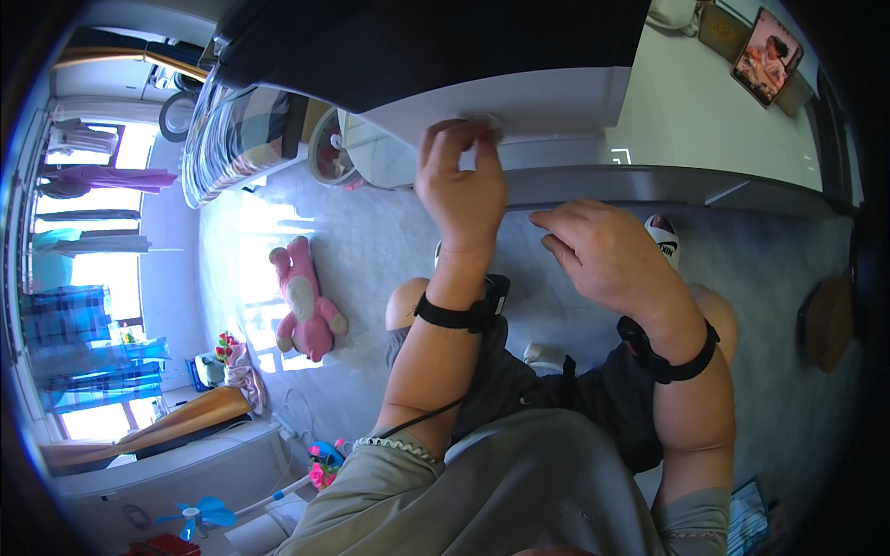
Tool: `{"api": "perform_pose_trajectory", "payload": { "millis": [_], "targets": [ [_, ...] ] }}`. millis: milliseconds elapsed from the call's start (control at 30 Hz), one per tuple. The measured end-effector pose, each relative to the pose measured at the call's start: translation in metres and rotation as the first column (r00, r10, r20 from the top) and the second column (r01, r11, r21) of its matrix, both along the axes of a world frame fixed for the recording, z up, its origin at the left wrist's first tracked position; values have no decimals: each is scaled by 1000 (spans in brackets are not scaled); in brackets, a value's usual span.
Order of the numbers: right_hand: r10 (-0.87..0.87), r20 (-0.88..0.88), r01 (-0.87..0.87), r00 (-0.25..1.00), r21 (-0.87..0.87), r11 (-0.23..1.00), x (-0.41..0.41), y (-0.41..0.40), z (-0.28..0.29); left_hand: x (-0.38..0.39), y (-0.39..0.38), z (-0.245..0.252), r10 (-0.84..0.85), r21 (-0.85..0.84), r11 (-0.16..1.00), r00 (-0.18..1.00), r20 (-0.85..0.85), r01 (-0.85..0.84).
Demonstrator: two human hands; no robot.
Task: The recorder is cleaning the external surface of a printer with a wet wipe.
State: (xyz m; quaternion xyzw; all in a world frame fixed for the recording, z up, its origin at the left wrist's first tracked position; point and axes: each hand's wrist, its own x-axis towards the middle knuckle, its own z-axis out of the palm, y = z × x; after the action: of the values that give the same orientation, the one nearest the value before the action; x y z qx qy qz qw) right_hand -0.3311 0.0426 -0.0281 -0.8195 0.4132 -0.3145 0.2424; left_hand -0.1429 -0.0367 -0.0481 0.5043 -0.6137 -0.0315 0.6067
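My left hand (464, 184) reaches up to a pale panel (556, 104) below a large dark surface (431, 48). Its fingertips are bent inward and blurred against a small light patch on that panel. Whether they pinch something there cannot be made out. My right hand (612, 254) hangs in the air in front of a grey counter edge (626, 182), thumb and fingers apart, with nothing in it. Each wrist wears a black strap.
On the glossy white counter (695, 118) at right, a phone (768, 57) leans upright. A round bin (327, 149) stands left of the panel. Farther left, a pink plush toy (306, 306) lies on the grey floor. A brown stool (825, 323) is at far right.
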Motion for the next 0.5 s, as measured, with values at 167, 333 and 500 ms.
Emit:
{"api": "perform_pose_trajectory", "payload": {
  "millis": [167,333,500],
  "targets": [
    [-17,8,17,1000,-1,1000,-3,1,-6,13,-13,28,98,-251,963,995,-7,-96],
    [-6,1,6,1000,-14,1000,-3,0,-11,11,-14,33,156,-359,927,981,115,-106],
    [11,-14,-11,1000,-12,1000,-2,0,-12,-5,5,-7,99,5,995,978,184,-102]
  ]
}}
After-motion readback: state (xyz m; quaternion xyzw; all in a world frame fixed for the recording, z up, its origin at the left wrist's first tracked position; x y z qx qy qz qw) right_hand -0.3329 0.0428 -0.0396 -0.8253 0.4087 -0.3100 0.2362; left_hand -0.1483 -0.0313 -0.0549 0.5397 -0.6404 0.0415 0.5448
